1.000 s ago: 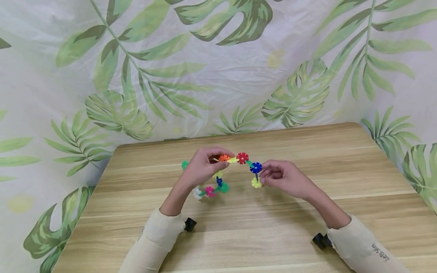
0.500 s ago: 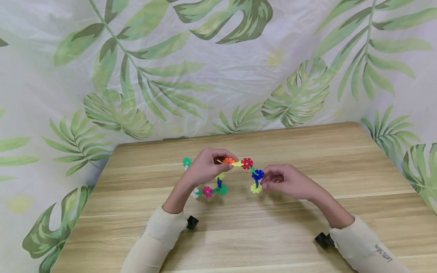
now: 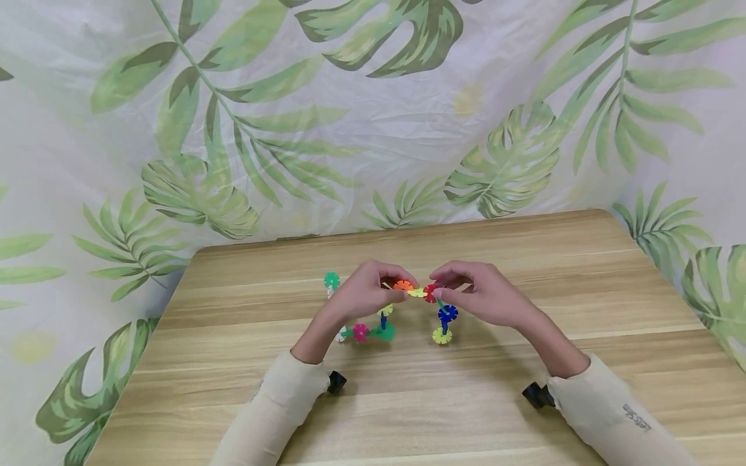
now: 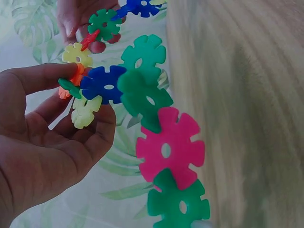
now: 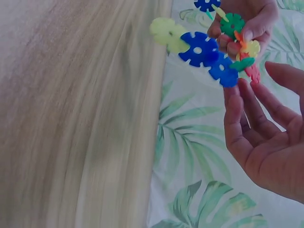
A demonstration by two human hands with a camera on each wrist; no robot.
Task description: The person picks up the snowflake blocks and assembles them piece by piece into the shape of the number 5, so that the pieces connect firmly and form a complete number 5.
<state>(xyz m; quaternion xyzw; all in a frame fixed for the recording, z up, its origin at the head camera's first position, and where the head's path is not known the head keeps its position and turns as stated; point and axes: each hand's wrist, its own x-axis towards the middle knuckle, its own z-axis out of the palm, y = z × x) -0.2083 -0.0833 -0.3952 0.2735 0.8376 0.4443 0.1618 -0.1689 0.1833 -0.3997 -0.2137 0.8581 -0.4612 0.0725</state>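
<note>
A chain of notched plastic discs, slotted together in several colours, spans both hands. My left hand (image 3: 370, 290) pinches it around an orange disc (image 3: 403, 286). From there one branch runs past a green disc (image 3: 386, 333) and a pink disc (image 4: 185, 142) to a green end disc (image 3: 331, 279). The other branch passes a red disc (image 3: 430, 294) and a blue disc (image 5: 206, 53) down to a yellow end disc (image 3: 441, 336). My right hand (image 3: 480, 296) is at the red disc; in the right wrist view its fingertips touch that disc while the thumb stands apart.
The wooden table (image 3: 443, 414) lies under both hands, its far edge close to a leaf-patterned cloth (image 3: 373, 129). Small black devices stick out from the left sleeve (image 3: 274, 401) and the right sleeve (image 3: 606, 401).
My right hand has shifted from beside the blue and yellow discs up to the red disc. My left hand has moved slightly right with the chain, bringing the hands closer together.
</note>
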